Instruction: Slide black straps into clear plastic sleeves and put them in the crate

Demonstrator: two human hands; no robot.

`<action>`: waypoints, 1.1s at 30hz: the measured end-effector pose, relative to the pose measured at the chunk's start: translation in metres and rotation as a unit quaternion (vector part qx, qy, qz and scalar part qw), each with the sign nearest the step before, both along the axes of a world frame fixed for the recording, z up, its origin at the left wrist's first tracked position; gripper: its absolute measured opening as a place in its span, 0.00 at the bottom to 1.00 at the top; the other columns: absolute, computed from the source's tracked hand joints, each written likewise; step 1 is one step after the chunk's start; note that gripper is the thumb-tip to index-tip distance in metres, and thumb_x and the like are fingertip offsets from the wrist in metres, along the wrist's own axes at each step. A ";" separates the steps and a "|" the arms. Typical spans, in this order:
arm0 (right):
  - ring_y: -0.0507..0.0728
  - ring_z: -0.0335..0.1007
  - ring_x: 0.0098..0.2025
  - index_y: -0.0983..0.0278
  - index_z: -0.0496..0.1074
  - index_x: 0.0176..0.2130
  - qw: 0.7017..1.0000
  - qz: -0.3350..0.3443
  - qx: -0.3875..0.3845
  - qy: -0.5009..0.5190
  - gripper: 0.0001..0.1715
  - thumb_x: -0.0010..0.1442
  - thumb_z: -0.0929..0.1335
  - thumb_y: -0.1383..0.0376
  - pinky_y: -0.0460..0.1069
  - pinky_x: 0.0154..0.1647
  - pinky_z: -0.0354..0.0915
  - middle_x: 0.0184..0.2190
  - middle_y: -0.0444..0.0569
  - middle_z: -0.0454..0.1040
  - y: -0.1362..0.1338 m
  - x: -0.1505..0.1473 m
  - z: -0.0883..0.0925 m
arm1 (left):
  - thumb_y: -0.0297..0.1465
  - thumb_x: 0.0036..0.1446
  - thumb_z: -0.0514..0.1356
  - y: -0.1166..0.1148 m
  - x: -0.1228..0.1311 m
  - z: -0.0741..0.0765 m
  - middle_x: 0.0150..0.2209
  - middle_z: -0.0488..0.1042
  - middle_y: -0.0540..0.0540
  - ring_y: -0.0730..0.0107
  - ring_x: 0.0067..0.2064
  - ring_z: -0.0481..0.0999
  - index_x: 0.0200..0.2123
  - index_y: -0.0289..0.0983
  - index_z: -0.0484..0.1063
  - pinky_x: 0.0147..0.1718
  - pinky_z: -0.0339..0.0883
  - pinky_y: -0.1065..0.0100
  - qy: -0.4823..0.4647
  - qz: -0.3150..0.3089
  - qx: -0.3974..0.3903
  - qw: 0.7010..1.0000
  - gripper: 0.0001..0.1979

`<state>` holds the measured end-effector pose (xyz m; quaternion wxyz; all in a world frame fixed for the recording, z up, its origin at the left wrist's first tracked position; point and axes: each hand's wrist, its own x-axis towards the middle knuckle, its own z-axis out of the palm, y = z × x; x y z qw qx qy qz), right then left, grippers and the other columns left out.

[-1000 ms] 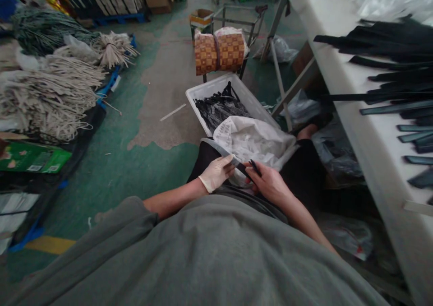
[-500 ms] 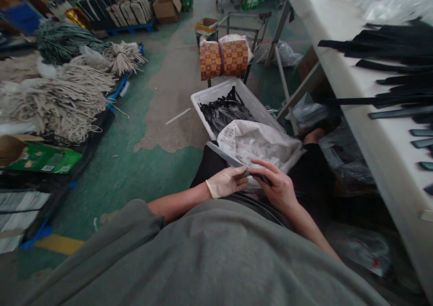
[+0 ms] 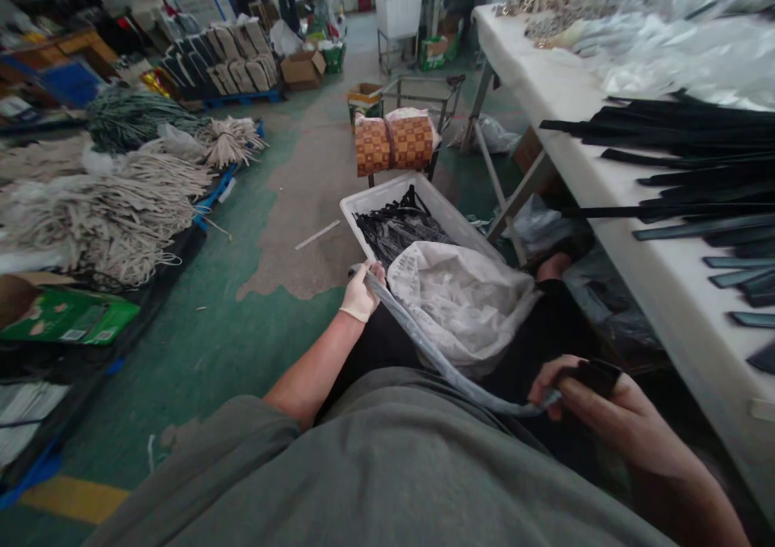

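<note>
- Wider apart than in the earlier frame, left fingers [image 3: 379,271] and right fingers [image 3: 546,375] have a grey strip [image 3: 441,365] curving between them.
- Work seems partway: black strips [image 3: 684,127] lie on the surface [image 3: 545,87] right of the fingers, dark strips [image 3: 400,220] in the crate [image 3: 463,223] beyond; which pile is finished is unclear.
- Left: curled round its far end.
- Right: pinching its near end, palm around an unclear dark item [image 3: 596,376].

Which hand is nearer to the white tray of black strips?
Left. The left hand is by the white tray, at its near left edge; the right hand is farther off, below and right of the white sack in view.
</note>
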<state>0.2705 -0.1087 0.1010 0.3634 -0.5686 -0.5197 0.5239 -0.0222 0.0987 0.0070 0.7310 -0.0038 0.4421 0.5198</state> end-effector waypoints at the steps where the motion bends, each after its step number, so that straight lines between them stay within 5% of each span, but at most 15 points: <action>1: 0.54 0.66 0.24 0.62 0.78 0.33 1.000 -0.009 -0.004 -0.015 0.21 0.61 0.66 0.49 0.48 0.23 0.64 0.28 0.51 0.77 0.004 -0.004 -0.002 | 0.32 0.64 0.56 -0.003 0.006 0.003 0.31 0.77 0.49 0.77 0.28 0.76 0.45 0.37 0.72 0.27 0.67 0.75 0.010 -0.046 0.040 0.998 0.09; 3: 0.52 0.66 0.25 0.64 0.78 0.35 0.999 -0.039 -0.007 -0.026 0.22 0.61 0.66 0.49 0.47 0.23 0.63 0.35 0.53 0.79 0.017 -0.016 -0.006 | 0.34 0.61 0.59 -0.018 0.020 0.009 0.32 0.78 0.47 0.75 0.28 0.76 0.47 0.38 0.73 0.26 0.65 0.75 0.032 -0.181 0.123 0.975 0.12; 7: 0.49 0.64 0.24 0.65 0.78 0.40 0.994 -0.103 0.017 0.037 0.24 0.57 0.68 0.47 0.45 0.22 0.64 0.42 0.52 0.78 0.054 -0.026 -0.012 | 0.39 0.56 0.64 -0.055 0.045 0.019 0.34 0.79 0.42 0.71 0.32 0.77 0.47 0.35 0.76 0.30 0.64 0.74 0.068 -0.411 0.247 0.875 0.18; 13: 0.54 0.72 0.37 0.64 0.79 0.35 0.971 -0.140 0.126 0.150 0.23 0.52 0.72 0.47 0.45 0.27 0.70 0.48 0.53 0.77 0.075 -0.001 -0.012 | 0.42 0.54 0.65 -0.078 0.060 0.021 0.33 0.79 0.41 0.71 0.29 0.75 0.45 0.34 0.78 0.28 0.62 0.72 0.106 -0.585 0.246 0.765 0.20; 17: 0.52 0.73 0.34 0.64 0.79 0.36 0.964 -0.141 0.173 0.142 0.21 0.56 0.71 0.49 0.45 0.28 0.70 0.51 0.53 0.77 0.062 0.007 -0.001 | 0.43 0.55 0.64 -0.083 0.059 0.016 0.33 0.79 0.42 0.68 0.30 0.75 0.44 0.35 0.79 0.33 0.65 0.70 0.113 -0.620 0.239 0.739 0.19; 21: 0.55 0.76 0.36 0.65 0.79 0.39 0.978 -0.078 0.181 0.062 0.20 0.60 0.68 0.52 0.46 0.30 0.70 0.44 0.53 0.80 0.054 -0.010 0.014 | 0.41 0.50 0.69 -0.084 0.066 0.028 0.45 0.78 0.43 0.60 0.49 0.74 0.48 0.39 0.77 0.52 0.62 0.66 0.117 -0.541 0.335 0.763 0.23; 25: 0.57 0.77 0.43 0.62 0.80 0.41 0.968 0.005 0.224 -0.113 0.14 0.62 0.66 0.59 0.49 0.43 0.70 0.44 0.51 0.80 0.052 -0.034 0.031 | 0.42 0.51 0.66 -0.089 0.084 0.047 0.35 0.77 0.46 0.60 0.40 0.73 0.39 0.41 0.79 0.44 0.66 0.63 0.207 -0.505 0.385 0.744 0.15; 30: 0.57 0.77 0.39 0.62 0.80 0.39 0.966 -0.070 0.219 -0.121 0.15 0.63 0.66 0.58 0.48 0.40 0.70 0.39 0.51 0.81 0.038 -0.029 0.039 | 0.42 0.59 0.58 -0.108 0.087 0.050 0.31 0.75 0.44 0.60 0.34 0.71 0.31 0.43 0.79 0.40 0.66 0.60 0.253 -0.556 0.416 0.674 0.13; 33: 0.56 0.76 0.34 0.63 0.80 0.38 0.972 -0.139 0.185 -0.050 0.18 0.61 0.67 0.53 0.47 0.33 0.70 0.40 0.52 0.81 0.031 -0.019 0.031 | 0.40 0.56 0.61 -0.118 0.076 0.039 0.31 0.75 0.45 0.60 0.35 0.73 0.32 0.44 0.79 0.39 0.66 0.60 0.205 -0.602 0.385 0.669 0.09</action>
